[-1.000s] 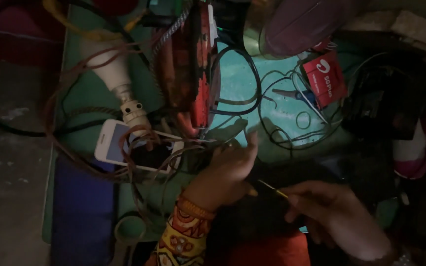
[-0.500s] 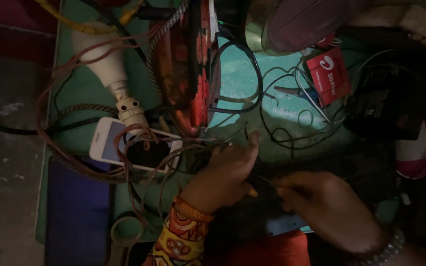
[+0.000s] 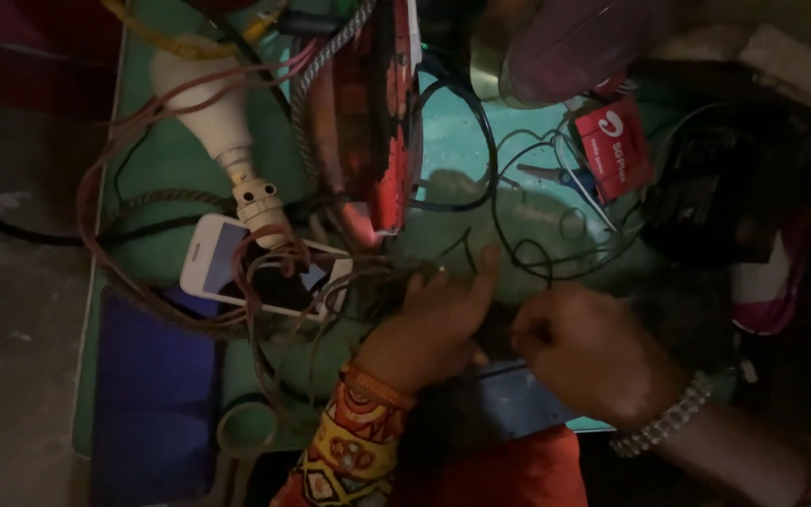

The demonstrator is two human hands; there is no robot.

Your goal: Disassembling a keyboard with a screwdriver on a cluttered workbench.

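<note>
Head view: both hands [image 3: 518, 329] curled together, pinching dark wires [image 3: 462, 253]; exact grip unclear.

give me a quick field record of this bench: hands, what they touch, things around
left hand: fingers spread, pressing on dark wires and a dark part on the green mat
right hand: closed as a loose fist just beside the left; what it pinches is hidden
phone: white, lying under looped brown wire
bulb: white, on its side above the phone
red card: upper right
light: dim
</note>
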